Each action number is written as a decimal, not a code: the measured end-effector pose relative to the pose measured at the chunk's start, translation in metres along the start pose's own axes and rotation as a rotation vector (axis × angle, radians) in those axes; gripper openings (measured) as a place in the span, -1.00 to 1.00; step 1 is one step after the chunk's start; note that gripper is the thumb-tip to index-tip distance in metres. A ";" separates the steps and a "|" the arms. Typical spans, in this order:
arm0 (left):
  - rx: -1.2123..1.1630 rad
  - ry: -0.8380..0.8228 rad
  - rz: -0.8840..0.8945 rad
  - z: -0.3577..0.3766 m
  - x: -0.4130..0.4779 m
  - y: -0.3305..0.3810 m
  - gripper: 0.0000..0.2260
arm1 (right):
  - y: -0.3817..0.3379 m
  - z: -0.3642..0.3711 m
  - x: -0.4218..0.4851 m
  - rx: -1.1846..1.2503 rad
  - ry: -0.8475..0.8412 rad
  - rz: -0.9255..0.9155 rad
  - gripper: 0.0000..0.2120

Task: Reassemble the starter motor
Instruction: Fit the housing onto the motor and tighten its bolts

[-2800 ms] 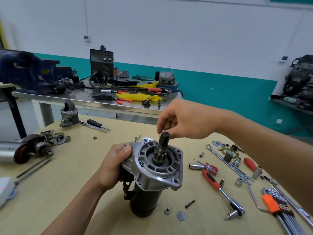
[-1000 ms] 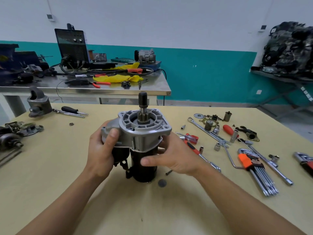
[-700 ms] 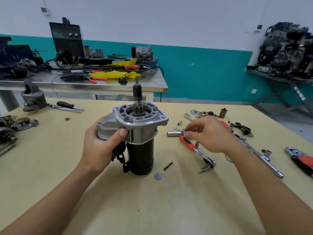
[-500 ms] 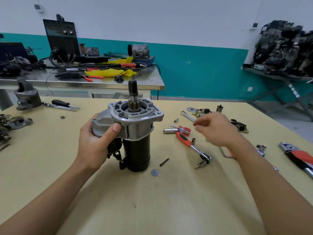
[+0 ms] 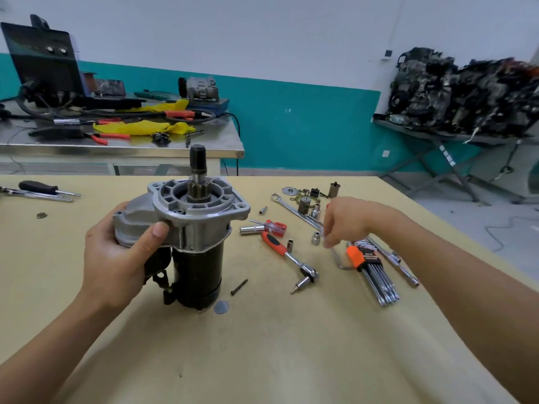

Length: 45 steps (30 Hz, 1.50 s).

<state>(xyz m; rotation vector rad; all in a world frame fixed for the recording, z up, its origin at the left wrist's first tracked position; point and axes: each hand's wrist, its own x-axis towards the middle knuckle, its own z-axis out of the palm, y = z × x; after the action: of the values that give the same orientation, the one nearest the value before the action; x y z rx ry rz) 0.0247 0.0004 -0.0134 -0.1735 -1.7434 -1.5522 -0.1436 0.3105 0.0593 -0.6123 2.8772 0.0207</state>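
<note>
Left hand (image 5: pixel 122 258) wraps the grey nose casting of the starter motor (image 5: pixel 198 237) from its 9 o'clock side, thumb across the front, gripping it steady. Right hand (image 5: pixel 347 220) is away at the motor's 3 o'clock, fingertips (image 5: pixel 326 242) curled down among loose tools just beside a small socket (image 5: pixel 315 239); whether they have pinched anything I cannot tell. The motor stands on end on the table (image 5: pixel 262 360), long axis vertical, black body down and pinion shaft (image 5: pixel 197 161) pointing up, so anything fetched would likely have to travel back toward 9 o'clock and come down from above. The left hand is in contact with it and the right is well apart. At the base's 5 o'clock lie a dark bolt (image 5: pixel 239 286) and a flat disc (image 5: pixel 220 307); a red-handled ratchet (image 5: pixel 287 252) lies between motor and right hand. The surface is plain yellowish board. At 12 o'clock a cluttered steel bench (image 5: pixel 145 148) stands against a teal and white wall.
</note>
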 end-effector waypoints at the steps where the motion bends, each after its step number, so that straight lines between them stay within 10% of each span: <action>1: 0.000 -0.002 0.000 0.002 0.001 0.001 -0.63 | -0.004 0.006 -0.004 -0.073 -0.057 0.017 -0.77; 10: -0.016 -0.003 -0.012 0.009 -0.001 0.012 -0.58 | -0.034 0.029 -0.010 -0.083 -0.185 0.177 -0.83; 23: -0.018 -0.020 -0.028 0.002 -0.002 0.012 -0.56 | -0.024 0.011 -0.046 0.291 0.050 0.137 -0.78; 28: 0.003 0.019 -0.010 0.005 -0.003 0.013 -0.61 | -0.033 -0.037 -0.081 1.194 -0.045 -0.308 -0.77; 35: -0.004 0.025 -0.027 0.008 -0.005 0.011 -0.58 | -0.109 -0.057 -0.096 1.120 0.266 -0.804 -0.82; 45: -0.031 0.009 -0.018 0.008 -0.006 0.014 -0.62 | -0.159 -0.050 -0.074 0.829 0.418 -0.829 -0.74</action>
<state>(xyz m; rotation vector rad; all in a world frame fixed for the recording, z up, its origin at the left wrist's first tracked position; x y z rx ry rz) 0.0331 0.0138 -0.0062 -0.1665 -1.7194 -1.5912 -0.0227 0.1916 0.1269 -1.6258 2.3407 -1.4432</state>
